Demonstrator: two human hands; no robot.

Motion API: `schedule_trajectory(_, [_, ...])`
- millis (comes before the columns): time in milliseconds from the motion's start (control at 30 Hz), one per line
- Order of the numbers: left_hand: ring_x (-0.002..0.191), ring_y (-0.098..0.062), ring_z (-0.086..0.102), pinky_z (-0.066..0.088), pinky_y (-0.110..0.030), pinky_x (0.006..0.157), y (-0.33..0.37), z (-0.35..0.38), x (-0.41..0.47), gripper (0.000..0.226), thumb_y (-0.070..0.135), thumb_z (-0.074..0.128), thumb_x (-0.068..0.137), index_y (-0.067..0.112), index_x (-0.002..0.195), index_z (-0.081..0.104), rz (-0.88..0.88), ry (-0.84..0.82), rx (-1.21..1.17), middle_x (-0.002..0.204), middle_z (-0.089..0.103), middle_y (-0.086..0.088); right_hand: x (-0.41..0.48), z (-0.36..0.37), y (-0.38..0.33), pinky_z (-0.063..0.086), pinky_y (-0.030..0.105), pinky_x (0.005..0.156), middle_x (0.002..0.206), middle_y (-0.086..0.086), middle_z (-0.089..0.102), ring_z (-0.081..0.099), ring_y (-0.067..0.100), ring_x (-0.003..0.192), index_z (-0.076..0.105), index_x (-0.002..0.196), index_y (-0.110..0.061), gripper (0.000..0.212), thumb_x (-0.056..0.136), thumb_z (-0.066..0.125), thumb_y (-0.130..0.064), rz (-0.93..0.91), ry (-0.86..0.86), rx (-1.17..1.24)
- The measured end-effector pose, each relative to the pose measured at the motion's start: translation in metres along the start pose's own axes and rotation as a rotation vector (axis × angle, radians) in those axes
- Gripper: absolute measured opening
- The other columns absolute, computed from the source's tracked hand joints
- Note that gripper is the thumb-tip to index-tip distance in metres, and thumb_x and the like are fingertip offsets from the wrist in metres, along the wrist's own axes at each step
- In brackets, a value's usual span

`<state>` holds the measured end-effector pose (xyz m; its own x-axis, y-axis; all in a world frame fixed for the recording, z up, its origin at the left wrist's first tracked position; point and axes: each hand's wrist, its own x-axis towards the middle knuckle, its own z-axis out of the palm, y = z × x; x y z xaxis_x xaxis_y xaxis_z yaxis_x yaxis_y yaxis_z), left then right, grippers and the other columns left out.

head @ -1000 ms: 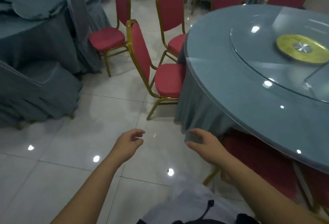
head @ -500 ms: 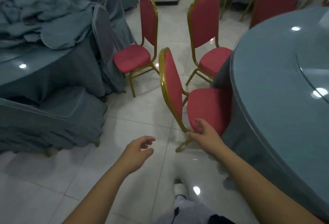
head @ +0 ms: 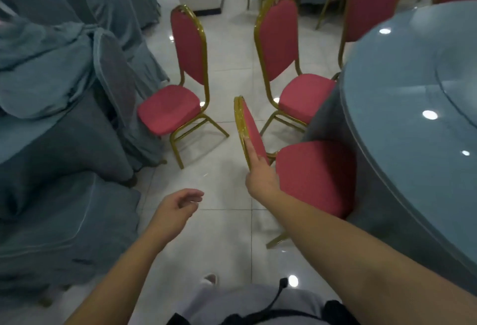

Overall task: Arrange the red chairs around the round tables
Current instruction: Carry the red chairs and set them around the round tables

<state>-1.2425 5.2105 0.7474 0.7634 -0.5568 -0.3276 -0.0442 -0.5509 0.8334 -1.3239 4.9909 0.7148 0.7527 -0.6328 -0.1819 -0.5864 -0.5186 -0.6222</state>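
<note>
— Where did the red padded, gold-framed chair (head: pixel 312 177) stand?
— Its seat was tucked against the grey-draped round table (head: pixel 402 164)'s edge. The front faced the table and the backrest stood upright, turned outward, probably so you could square it.
— Your hands?
— Your right hand (head: pixel 262 180) lay on the backrest frame, forefinger straight along it. Whether it gripped, I couldn't tell. Your left hand (head: pixel 175 208) hung loosely curled, empty.

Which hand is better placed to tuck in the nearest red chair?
Right. The right hand touches the backrest of the gold-framed red padded chair; the left hand hangs apart, holding nothing.
</note>
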Motion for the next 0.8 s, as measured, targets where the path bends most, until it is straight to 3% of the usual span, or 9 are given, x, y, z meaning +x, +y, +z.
schedule_trajectory(100, [0.099,-0.009,0.067,0.053,-0.031,0.087,0.015,-0.018,0.063,0.034,0.004,0.06,0.092,0.034,0.096,0.073,0.093,-0.155,0.069,0.099,0.073,0.01,0.01,0.016,0.002,0.052,0.038,0.062,0.105,0.005,0.061,0.065,0.028,0.08,-0.018,0.148,-0.054,0.112,0.085,0.058,-0.001,0.193,0.113,0.104])
schedule_trajectory(167, [0.103,-0.006,0.064,0.051,-0.031,0.09,0.026,-0.023,0.096,0.032,0.007,0.06,0.093,0.037,0.099,0.072,0.162,-0.268,0.12,0.104,0.071,0.012,0.014,0.021,-0.002,0.052,0.036,0.067,0.103,0.003,0.062,0.064,0.027,0.087,0.006,0.155,-0.045,0.095,0.086,0.057,-0.004,0.333,0.14,0.234])
schedule_trajectory(267, [0.116,-0.008,0.056,0.046,-0.03,0.091,0.035,-0.029,0.133,0.034,0.015,0.065,0.091,0.043,0.109,0.065,0.283,-0.376,0.221,0.12,0.062,0.013,0.005,0.023,-0.003,0.048,0.031,0.077,0.113,0.002,0.066,0.062,0.028,0.104,0.05,0.139,-0.04,0.066,0.083,0.054,-0.005,0.377,0.177,0.26])
schedule_trajectory(400, [0.138,-0.021,0.035,0.036,-0.042,0.109,0.036,-0.034,0.165,0.078,0.023,0.077,0.081,0.038,0.146,0.037,0.465,-0.416,0.442,0.151,0.035,0.001,-0.056,0.028,0.001,0.039,0.026,0.067,0.086,-0.012,0.065,0.061,0.019,0.085,0.067,0.112,-0.041,0.043,0.082,0.056,-0.012,0.449,0.202,0.193])
schedule_trajectory(467, [0.146,-0.026,0.021,0.031,-0.046,0.113,0.036,-0.03,0.173,0.101,0.026,0.084,0.075,0.039,0.152,0.02,0.544,-0.41,0.583,0.16,0.017,-0.001,-0.102,0.031,0.004,0.04,0.027,0.064,0.071,-0.015,0.059,0.06,0.018,0.078,0.067,0.09,-0.038,0.036,0.078,0.054,-0.007,0.533,0.215,0.147])
schedule_trajectory(567, [0.149,-0.029,0.007,0.027,-0.053,0.116,0.032,-0.023,0.174,0.112,0.035,0.088,0.069,0.043,0.153,0.014,0.629,-0.518,0.83,0.163,0.005,-0.001,-0.178,0.037,0.003,0.044,0.029,0.066,0.076,-0.008,0.065,0.061,0.017,0.077,0.071,0.088,-0.033,0.034,0.08,0.057,-0.003,0.695,0.21,0.077])
schedule_trajectory(633, [0.147,-0.025,0.015,0.031,-0.045,0.115,0.021,-0.021,0.16,0.098,0.032,0.087,0.069,0.045,0.148,0.031,0.66,-0.8,0.895,0.161,0.016,0.003,-0.227,0.048,0.0,0.048,0.032,0.068,0.08,-0.006,0.067,0.062,0.017,0.08,0.071,0.089,-0.034,0.035,0.082,0.056,-0.003,0.757,0.186,0.061])
schedule_trajectory(700, [0.128,-0.011,0.045,0.046,-0.026,0.099,-0.004,-0.025,0.133,0.07,0.018,0.08,0.074,0.061,0.122,0.052,0.735,-1.065,0.872,0.141,0.047,0.015,-0.272,0.064,-0.009,0.049,0.026,0.072,0.087,-0.011,0.069,0.062,0.011,0.086,0.072,0.096,-0.039,0.043,0.083,0.055,-0.002,0.817,0.19,0.052])
schedule_trajectory(800, [0.093,-0.002,0.06,0.053,-0.025,0.078,-0.036,-0.035,0.095,0.071,0.008,0.062,0.079,0.073,0.103,0.052,0.852,-1.177,0.87,0.099,0.061,0.026,-0.329,0.099,-0.029,0.045,0.015,0.075,0.089,-0.02,0.067,0.061,0.002,0.09,0.071,0.108,-0.045,0.051,0.084,0.056,-0.002,0.909,0.207,0.041])
